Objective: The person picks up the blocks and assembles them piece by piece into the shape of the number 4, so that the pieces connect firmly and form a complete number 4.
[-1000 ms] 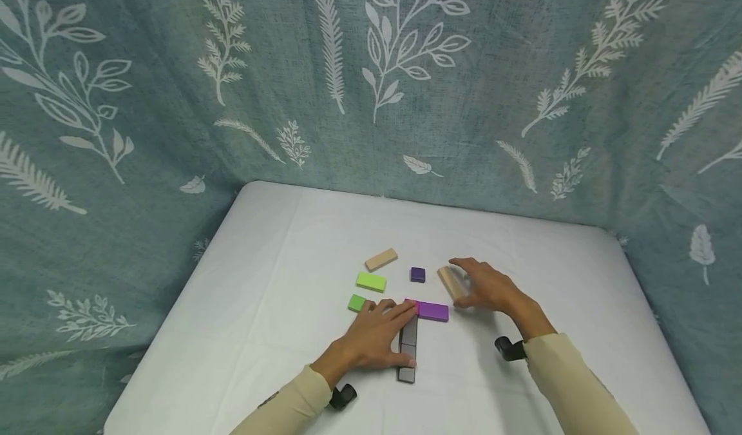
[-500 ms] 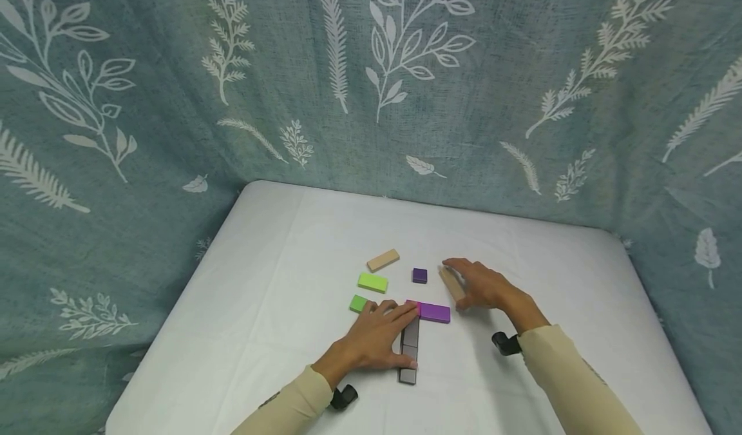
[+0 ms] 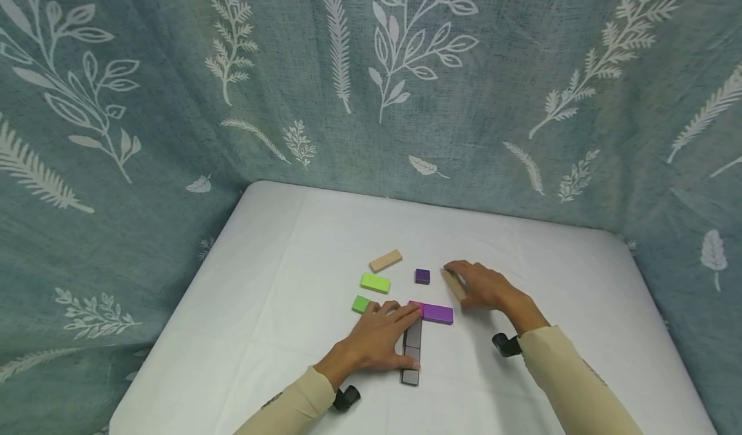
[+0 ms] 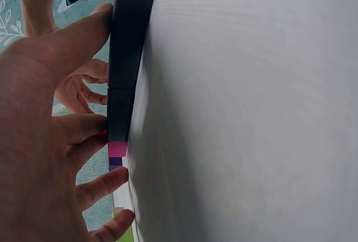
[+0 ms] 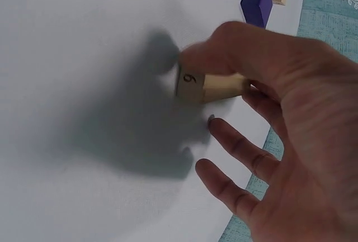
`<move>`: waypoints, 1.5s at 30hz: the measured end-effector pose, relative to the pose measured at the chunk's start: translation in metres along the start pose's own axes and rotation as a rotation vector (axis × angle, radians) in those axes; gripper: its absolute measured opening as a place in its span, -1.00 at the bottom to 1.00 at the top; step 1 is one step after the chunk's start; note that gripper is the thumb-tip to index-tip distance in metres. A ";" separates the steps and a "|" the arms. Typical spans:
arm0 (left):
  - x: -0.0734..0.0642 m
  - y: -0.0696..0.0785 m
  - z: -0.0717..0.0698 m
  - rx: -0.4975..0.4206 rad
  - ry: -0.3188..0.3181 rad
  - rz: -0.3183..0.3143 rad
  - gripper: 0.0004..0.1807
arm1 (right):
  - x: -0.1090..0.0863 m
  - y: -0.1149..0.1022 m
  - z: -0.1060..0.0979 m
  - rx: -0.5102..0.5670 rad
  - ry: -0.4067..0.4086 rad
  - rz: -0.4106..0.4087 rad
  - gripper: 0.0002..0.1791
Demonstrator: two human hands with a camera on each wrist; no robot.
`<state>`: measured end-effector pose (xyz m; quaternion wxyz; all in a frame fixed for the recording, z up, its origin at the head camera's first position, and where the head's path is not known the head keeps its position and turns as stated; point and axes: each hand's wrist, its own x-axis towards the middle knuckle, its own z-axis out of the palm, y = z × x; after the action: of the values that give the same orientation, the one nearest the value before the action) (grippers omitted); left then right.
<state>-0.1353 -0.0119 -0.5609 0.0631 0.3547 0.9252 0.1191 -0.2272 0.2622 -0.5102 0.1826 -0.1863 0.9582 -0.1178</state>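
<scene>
My left hand (image 3: 379,338) rests on a line of grey blocks (image 3: 412,334), its fingers spread. The thumb touches the near part of the line. At the far end the index finger reaches a pink block (image 4: 117,149), mostly hidden in the head view. A purple block (image 3: 437,314) lies against the pink one, pointing right. My right hand (image 3: 489,288) pinches a plain wooden block (image 3: 453,285) lengthwise, thumb at the near end and index finger at the far end. In the right wrist view this wooden block (image 5: 221,89) shows a printed digit, and the other fingers stay off it.
Behind the line sits a small dark purple block (image 3: 422,276). A second wooden block (image 3: 385,261), a lime block (image 3: 375,283) and a green block (image 3: 360,304), partly hidden by the left hand, lie to the left. A leaf-patterned curtain (image 3: 348,145) borders the white table (image 3: 278,261).
My right index finger has come down to the far end of the wooden block, and the hand now pinches it. The left hand stays on the grey line.
</scene>
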 end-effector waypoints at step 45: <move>-0.001 -0.001 -0.001 -0.015 0.002 0.005 0.12 | 0.028 -0.032 0.007 -0.084 0.125 -0.060 -0.06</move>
<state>-0.1358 -0.0135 -0.5598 0.0645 0.3564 0.9235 0.1265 -0.2391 0.2211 -0.5158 0.1109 -0.2149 0.9657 -0.0941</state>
